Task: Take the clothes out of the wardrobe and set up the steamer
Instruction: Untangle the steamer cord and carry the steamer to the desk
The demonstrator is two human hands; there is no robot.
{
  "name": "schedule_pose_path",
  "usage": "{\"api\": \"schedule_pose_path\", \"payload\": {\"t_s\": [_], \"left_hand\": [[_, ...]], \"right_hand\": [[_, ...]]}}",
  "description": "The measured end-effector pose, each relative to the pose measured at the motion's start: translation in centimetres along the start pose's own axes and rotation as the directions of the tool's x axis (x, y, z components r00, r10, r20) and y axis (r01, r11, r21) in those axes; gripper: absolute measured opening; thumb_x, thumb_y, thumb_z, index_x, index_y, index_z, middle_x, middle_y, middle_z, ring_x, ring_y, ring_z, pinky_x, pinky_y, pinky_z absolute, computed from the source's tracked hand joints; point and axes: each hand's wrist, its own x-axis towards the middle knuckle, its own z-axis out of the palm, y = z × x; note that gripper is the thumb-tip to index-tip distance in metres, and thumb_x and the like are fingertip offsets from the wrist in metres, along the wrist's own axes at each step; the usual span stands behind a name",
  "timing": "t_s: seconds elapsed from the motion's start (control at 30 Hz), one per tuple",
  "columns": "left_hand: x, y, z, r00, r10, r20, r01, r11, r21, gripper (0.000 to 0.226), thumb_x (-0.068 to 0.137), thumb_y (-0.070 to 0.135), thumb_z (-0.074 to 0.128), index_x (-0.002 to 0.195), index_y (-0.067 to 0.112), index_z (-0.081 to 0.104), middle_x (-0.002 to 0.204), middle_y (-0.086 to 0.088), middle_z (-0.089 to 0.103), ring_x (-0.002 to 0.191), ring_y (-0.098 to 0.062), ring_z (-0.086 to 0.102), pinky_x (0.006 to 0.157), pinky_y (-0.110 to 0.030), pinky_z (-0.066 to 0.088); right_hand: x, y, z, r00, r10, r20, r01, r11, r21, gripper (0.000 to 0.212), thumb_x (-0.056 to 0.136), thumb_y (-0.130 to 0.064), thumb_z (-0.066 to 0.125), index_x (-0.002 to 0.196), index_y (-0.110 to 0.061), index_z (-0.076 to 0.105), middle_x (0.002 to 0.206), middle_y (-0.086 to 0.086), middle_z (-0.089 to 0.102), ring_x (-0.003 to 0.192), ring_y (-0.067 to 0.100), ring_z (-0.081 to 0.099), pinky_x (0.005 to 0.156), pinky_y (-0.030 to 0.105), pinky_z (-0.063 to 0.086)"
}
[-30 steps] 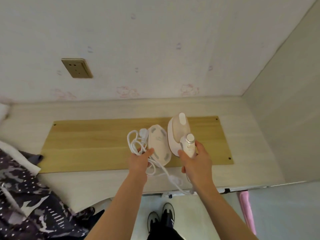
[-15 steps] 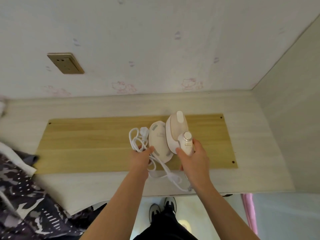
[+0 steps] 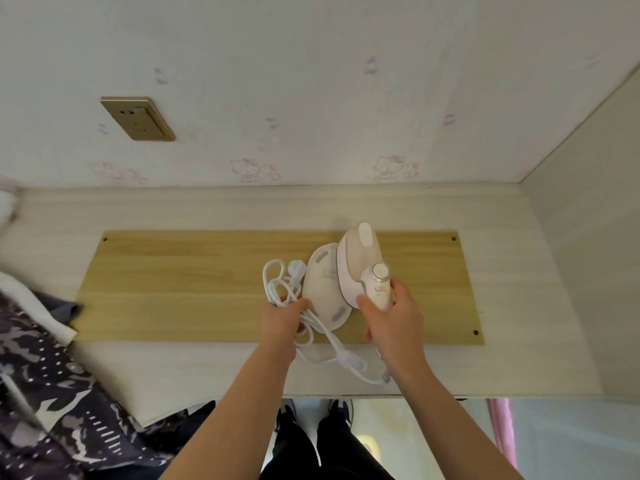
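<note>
The right hand (image 3: pixel 394 323) has its grip closed round the handle of the white and peach handheld garment steamer (image 3: pixel 360 268), thumb on the near side and fingers wrapped behind, the round dial end of the handle pointing up. The left hand (image 3: pixel 282 318) pinches a bunch of the white coiled power cord (image 3: pixel 277 282), whose loops and plug lie just left of the steamer's oval soleplate; the rest of the cord trails under both wrists to the handle's base. The steamer stands over the right half of one yellowish wood-grain board (image 3: pixel 194 285), which lies flat on the pale, whitewashed-wood worktop (image 3: pixel 207 209) and shows a small hole near each visible corner. Behind the worktop rises a white wall with faint pink cartoon-cat prints, carrying one brass-coloured wall socket (image 3: pixel 138 118). A plain pale panel closes the right side. At the left edge lies one dark, white-patterned fabric (image 3: pixel 45 403), draped over the worktop's near corner. Below, two dark shoes show on a light floor.
</note>
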Motion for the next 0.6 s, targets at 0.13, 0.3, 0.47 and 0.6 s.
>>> {"api": "schedule_pose_path", "payload": {"t_s": [0.13, 0.3, 0.47, 0.6], "left_hand": [[-0.1, 0.0, -0.7, 1.0, -0.017, 0.008, 0.016, 1.0, 0.023, 0.011, 0.077, 0.002, 0.071, 0.074, 0.004, 0.061, 0.056, -0.007, 0.053, 0.046, -0.017, 0.046, 0.04, -0.02, 0.04], [0.1, 0.0, -1.2, 0.998, -0.059, 0.03, 0.059, 0.998, -0.001, 0.012, 0.078, 0.003, 0.072, 0.082, 0.003, 0.061, 0.059, -0.008, 0.055, 0.046, -0.016, 0.049, 0.039, -0.018, 0.042], [0.1, 0.5, -1.1, 0.991, -0.104, 0.081, 0.105, 0.994, -0.011, 0.01, 0.081, 0.006, 0.071, 0.088, 0.005, 0.064, 0.063, -0.007, 0.059, 0.046, -0.014, 0.051, 0.042, -0.022, 0.042], [-0.1, 0.4, -0.6, 0.986, -0.136, 0.1, 0.141, 0.989, -0.046, 0.013, 0.079, 0.006, 0.073, 0.089, 0.004, 0.065, 0.064, -0.008, 0.061, 0.044, -0.014, 0.052, 0.038, -0.02, 0.041]], "right_hand": [[-0.2, 0.0, 0.8, 1.0, -0.003, -0.011, 0.003, 1.0, -0.013, 0.049, 0.072, -0.035, 0.068, 0.12, -0.03, 0.057, 0.089, -0.011, 0.064, 0.076, 0.028, 0.066, 0.068, 0.048, 0.057], [-0.6, -0.2, 1.6, 1.0, 0.001, -0.026, -0.002, 0.999, -0.035, 0.047, 0.076, -0.031, 0.069, 0.121, -0.028, 0.056, 0.088, -0.011, 0.063, 0.073, 0.026, 0.066, 0.067, 0.046, 0.058], [-1.4, -0.2, 1.7, 0.998, 0.009, -0.063, -0.012, 0.999, -0.045, 0.045, 0.077, -0.027, 0.07, 0.12, -0.027, 0.057, 0.086, -0.014, 0.061, 0.076, 0.021, 0.064, 0.069, 0.044, 0.057], [-2.0, 0.2, 2.1, 0.998, 0.026, -0.051, -0.028, 0.999, -0.03, 0.044, 0.077, -0.028, 0.07, 0.118, -0.03, 0.057, 0.089, -0.013, 0.063, 0.076, 0.021, 0.066, 0.067, 0.045, 0.058]]}}
